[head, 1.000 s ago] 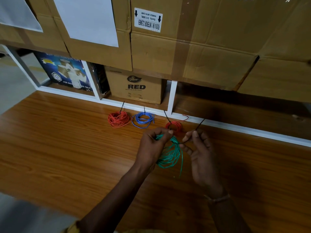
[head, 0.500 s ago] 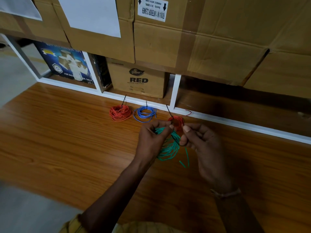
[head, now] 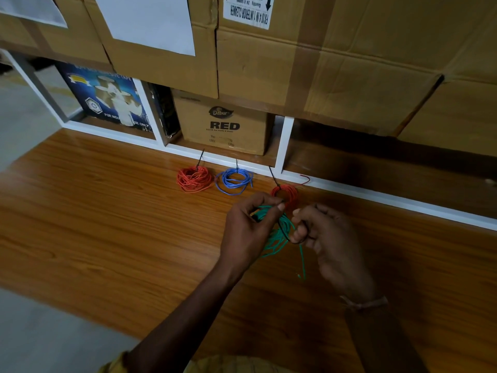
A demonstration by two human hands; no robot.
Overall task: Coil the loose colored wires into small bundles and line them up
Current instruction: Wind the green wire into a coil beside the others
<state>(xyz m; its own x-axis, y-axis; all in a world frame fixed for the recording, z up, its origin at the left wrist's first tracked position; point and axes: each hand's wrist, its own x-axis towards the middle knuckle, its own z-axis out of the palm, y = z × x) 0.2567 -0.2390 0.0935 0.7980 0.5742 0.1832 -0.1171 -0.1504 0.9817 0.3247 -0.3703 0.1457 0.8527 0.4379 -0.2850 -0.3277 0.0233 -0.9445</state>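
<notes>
- Wires first: three coiled bundles lie in a row on the wooden floor [head: 107,224], just above the middle of the frame, along the white base of the shelf unit [head: 349,188].
- Furthest left is the orange bundle [head: 194,179], bound by a black tie whose tail sticks up toward the shelf.
- Just beside it, to its right, lies the blue bundle [head: 234,181], looser, also with a short black tie at its top.
- Right again, and a little lower in the frame, is the red bundle [head: 285,193], with a black tie tail and a loose red end trailing right along the shelf base; the hands partly cover it.
- Below it, at frame centre, the left hand [head: 248,232] has its fingers curled round the green bundle [head: 278,238], thumb and forefinger pinched at its top.
- One loose green end hangs down toward the lower middle of the frame.
- A thin black tie [head: 286,236] loops across the green coil.
- To the right, the right hand [head: 330,238] pinches that tie's other end in curled fingers; a band sits on its wrist.
- Upper frame: stacked cardboard boxes [head: 349,76], and in a shelf bay a smaller "Dabur RED" box [head: 223,125].
</notes>
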